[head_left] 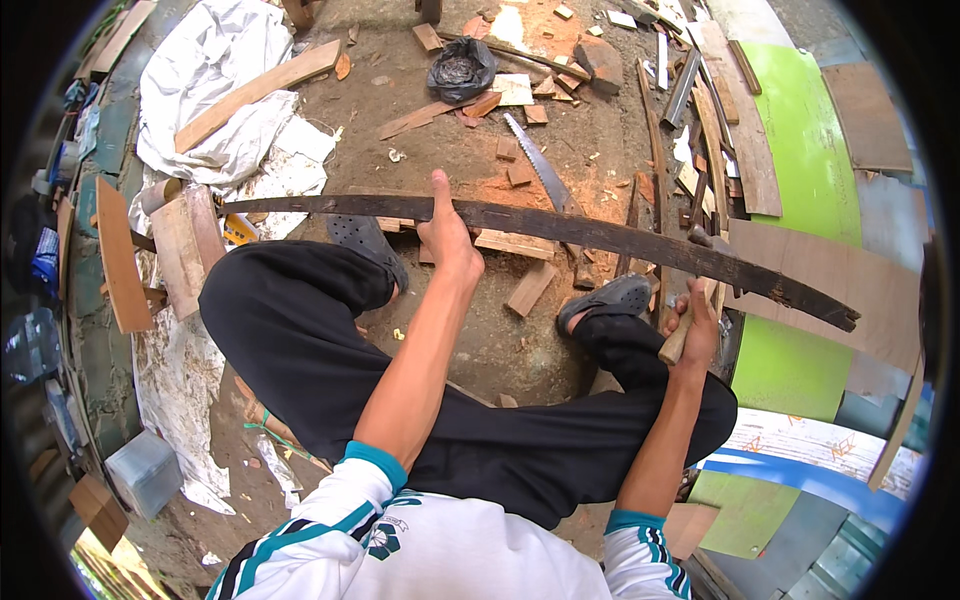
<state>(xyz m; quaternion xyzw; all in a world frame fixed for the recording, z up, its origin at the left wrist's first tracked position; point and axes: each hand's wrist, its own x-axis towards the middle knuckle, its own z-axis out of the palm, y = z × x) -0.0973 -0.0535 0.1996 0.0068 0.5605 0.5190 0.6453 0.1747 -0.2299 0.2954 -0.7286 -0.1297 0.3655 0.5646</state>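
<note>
- At the far left, a white tarp [215, 75] lies crumpled on the dirt floor [470, 340], with a pale wooden plank [258, 93] resting across it.
- Below the tarp, a short wooden board [117, 258] leans at the edge, beside a stack of pale wood blocks [185, 245].
- A long dark curved plank [560, 230] runs from those blocks across the person's knees to the right, where its rough end sticks out over a sheet of brown plywood [840, 280].
- The left hand [447, 232] presses on the dark plank near its middle, fingers wrapped over its edge, one finger pointing straight up.
- Beyond it, a handsaw [537, 165] lies on the floor among offcuts, and a black plastic bag [461, 68] sits further back.
- The right hand [695, 330] is closed round the wooden handle of a hammer [690, 310], held just under the plank; the hammer's head touches the plank's lower edge.
- At the right, a green panel [810, 170] lies under loose boards.
</note>
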